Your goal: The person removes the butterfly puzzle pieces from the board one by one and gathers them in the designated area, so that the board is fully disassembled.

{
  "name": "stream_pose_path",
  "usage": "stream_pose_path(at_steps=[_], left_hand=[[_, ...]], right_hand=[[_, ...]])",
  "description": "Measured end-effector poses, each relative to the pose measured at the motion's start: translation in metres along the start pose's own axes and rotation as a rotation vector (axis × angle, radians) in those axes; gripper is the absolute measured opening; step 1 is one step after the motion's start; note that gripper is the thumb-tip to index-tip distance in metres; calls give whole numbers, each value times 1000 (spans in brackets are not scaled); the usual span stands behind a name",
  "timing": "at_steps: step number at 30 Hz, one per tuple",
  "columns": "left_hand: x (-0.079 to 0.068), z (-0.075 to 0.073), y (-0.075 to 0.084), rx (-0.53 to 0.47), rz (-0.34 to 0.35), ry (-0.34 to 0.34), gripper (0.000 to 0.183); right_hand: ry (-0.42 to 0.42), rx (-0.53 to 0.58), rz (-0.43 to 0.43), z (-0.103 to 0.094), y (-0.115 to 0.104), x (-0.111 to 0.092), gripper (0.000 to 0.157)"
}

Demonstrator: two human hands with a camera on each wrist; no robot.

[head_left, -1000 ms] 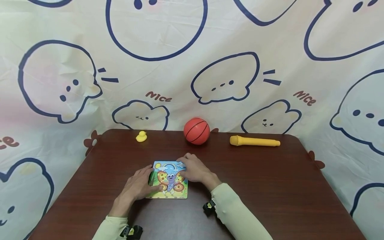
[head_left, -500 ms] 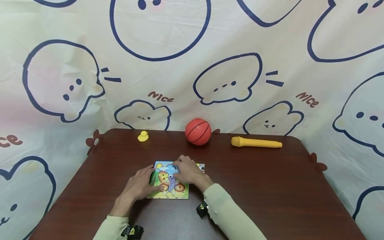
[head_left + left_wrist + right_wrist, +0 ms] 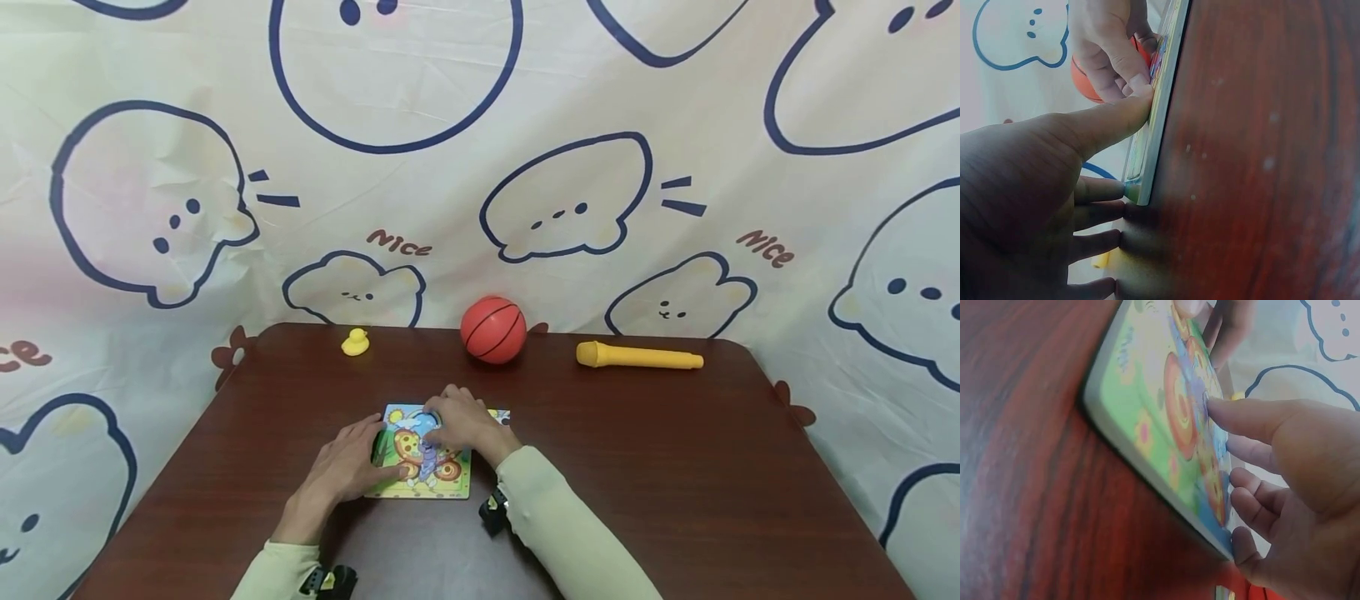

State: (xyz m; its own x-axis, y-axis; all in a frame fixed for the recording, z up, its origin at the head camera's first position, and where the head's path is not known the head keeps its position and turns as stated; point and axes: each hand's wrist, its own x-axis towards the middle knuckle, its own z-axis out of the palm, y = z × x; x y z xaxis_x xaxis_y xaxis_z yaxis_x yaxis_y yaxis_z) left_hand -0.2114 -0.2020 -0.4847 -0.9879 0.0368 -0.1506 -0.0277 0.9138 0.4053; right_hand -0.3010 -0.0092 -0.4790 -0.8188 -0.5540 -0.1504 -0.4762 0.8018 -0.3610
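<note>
Right hand point(image 3: 463, 423) over the far right part of the picture board point(image 3: 438, 485), thumb on the printed face near the butterfly's head, other fingers bent toward the far edge. Cannot tell from either view whether pinching a loose part or only touching the surface. Left hand point(image 3: 347, 462) spread wide at the board's left side: thumb out across the face, index fingertip against the edge, remaining fingertips down on the tabletop point(image 3: 675, 467).

Board flat on the tabletop, between both hands, toward the near middle. Nearly square in outline; no clear long axis. Sides roughly in line with the tabletop's edges. Print upright as seen from the wearer: butterfly point(image 3: 428, 467) with head to the far edge, feet to the near edge, body running near to far with a slight lean; sun point(image 3: 395, 416) in the far left corner.

Just right of the board, partly hidden behind the right hand, a second printed piece point(image 3: 504, 415); full shape not visible. Pale sleeves and black wrist cameras on both arms.

Farther out, along the far edge, left to right: yellow duck point(image 3: 356, 342), red ball point(image 3: 493, 330), yellow microphone point(image 3: 640, 356) lying lengthwise left to right, head to the left. Beyond, cartoon-printed cloth point(image 3: 450, 200).
</note>
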Motion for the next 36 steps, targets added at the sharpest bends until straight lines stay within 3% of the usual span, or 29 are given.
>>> stream_pose_path(at_steps=[18,25,36], left_hand=[[-1,0,1,4,3,0,95],[0,-1,1,1,-3,-1,93],[1,0,0,-9,-5,1,95]], right_hand=[[-42,24,123,-3,-15,4,46],[-13,35,125,-1,-16,3,54],[21,122,50,1,-5,-5,50]])
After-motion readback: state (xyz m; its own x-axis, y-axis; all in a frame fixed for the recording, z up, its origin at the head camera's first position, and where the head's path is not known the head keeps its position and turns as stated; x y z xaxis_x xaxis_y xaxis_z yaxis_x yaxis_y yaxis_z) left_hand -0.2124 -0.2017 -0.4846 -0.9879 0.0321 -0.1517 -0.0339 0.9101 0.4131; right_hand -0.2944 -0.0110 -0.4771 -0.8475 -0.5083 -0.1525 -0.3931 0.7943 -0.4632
